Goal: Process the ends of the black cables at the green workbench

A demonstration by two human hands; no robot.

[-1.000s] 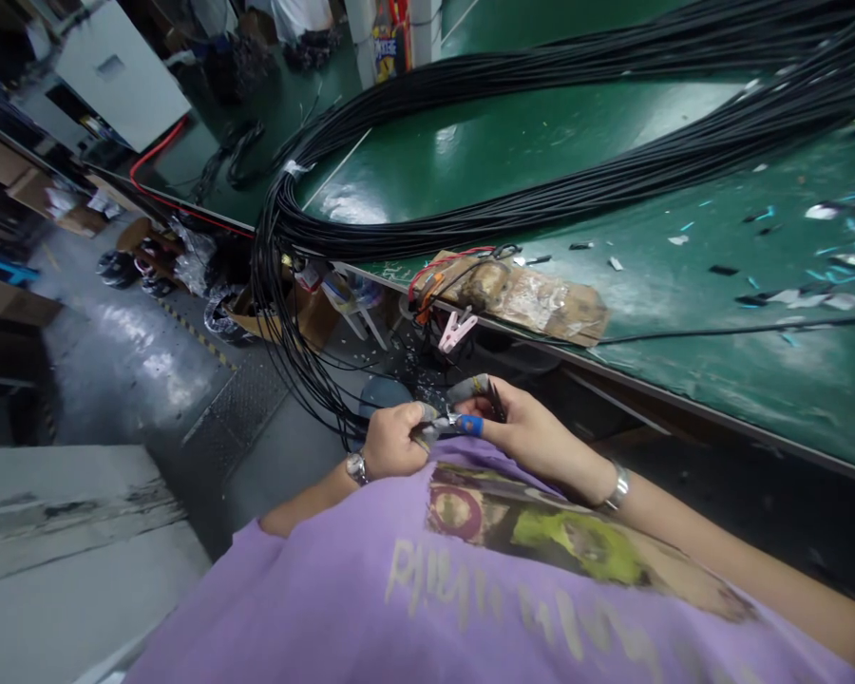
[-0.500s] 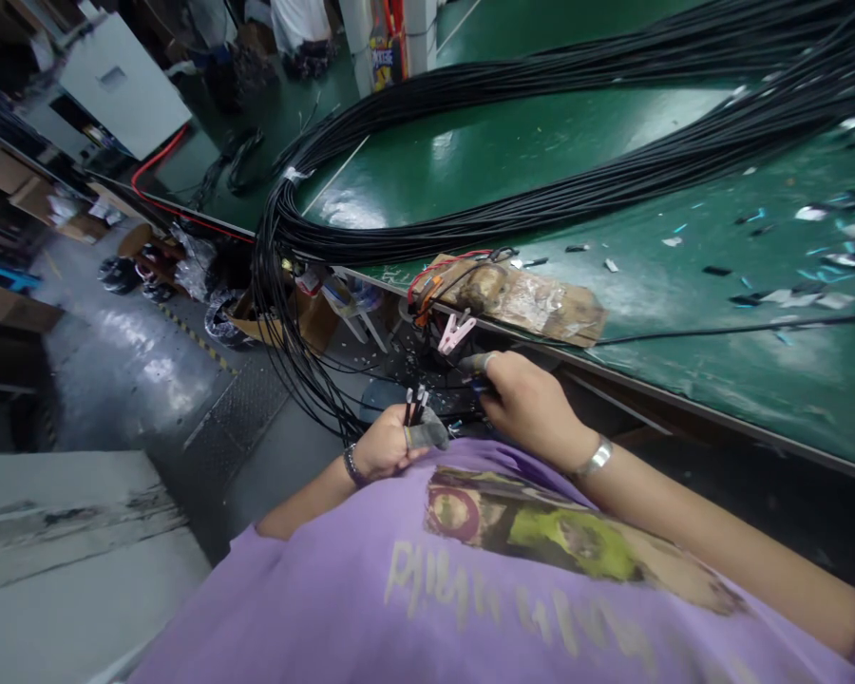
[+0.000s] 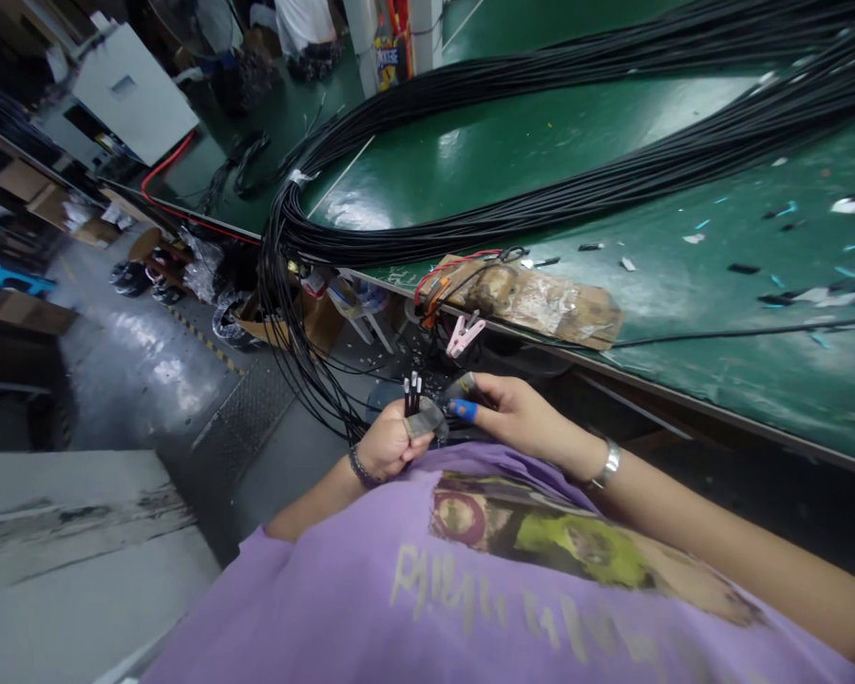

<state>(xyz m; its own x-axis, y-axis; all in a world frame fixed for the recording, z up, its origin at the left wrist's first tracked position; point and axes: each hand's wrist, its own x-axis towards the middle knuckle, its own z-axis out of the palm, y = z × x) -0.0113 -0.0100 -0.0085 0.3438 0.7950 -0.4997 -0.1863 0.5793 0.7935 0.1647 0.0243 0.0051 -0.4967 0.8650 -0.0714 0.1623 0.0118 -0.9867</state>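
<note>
My left hand (image 3: 390, 441) is closed around several black cables (image 3: 413, 394); their stripped white ends stick up above the fist. A grey cover wraps its thumb. Just to the right, my right hand (image 3: 523, 418) has its thumb and index finger stretched toward the left hand, a little apart, with nothing visible between them. Blue tape (image 3: 463, 409) covers its thumb, and a dark cover (image 3: 463, 386) sits on a finger. The cables' long run drops from a large black cable bundle (image 3: 427, 239) on the green table (image 3: 577, 133).
A wooden block (image 3: 577, 318) with red and orange wires lies along the table edge, a pink clip (image 3: 465, 334) hanging beside it. Cut scraps (image 3: 798, 299) litter the table's right side. A cardboard box (image 3: 313, 323) stands below. At the left front is a white surface (image 3: 78, 551).
My right hand has moved slightly left toward my left hand, and its thumb with the blue tape now shows apart from the index finger. The left hand still grips the cables.
</note>
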